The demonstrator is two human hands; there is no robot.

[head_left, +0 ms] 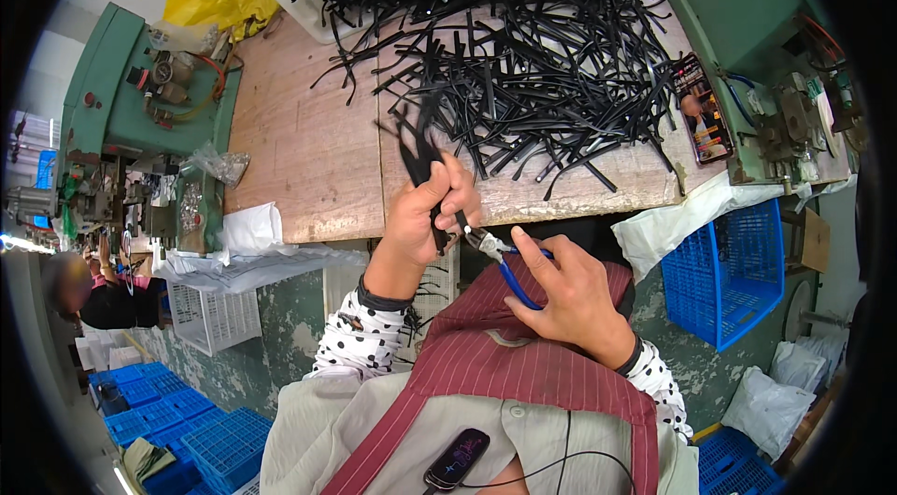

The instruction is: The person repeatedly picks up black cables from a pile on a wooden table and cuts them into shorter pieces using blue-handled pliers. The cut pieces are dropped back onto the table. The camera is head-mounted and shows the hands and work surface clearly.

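My left hand [425, 215] grips a bundle of thin black plastic strips [418, 144], holding them upright just over the near edge of the wooden workbench [299, 140]. My right hand [570, 294] holds blue-handled pliers [505, 261], whose metal jaws touch the lower end of a strip by my left fingers. A large heap of the same black strips [533, 56] covers the bench beyond my hands.
A green machine [140, 112] stands at the left of the bench, another green machine [747, 18] at the right with a phone [705, 116] leaning on it. A blue crate [729, 275] sits lower right, white basket [215, 313] and blue crates [159, 411] lower left. A person is at far left.
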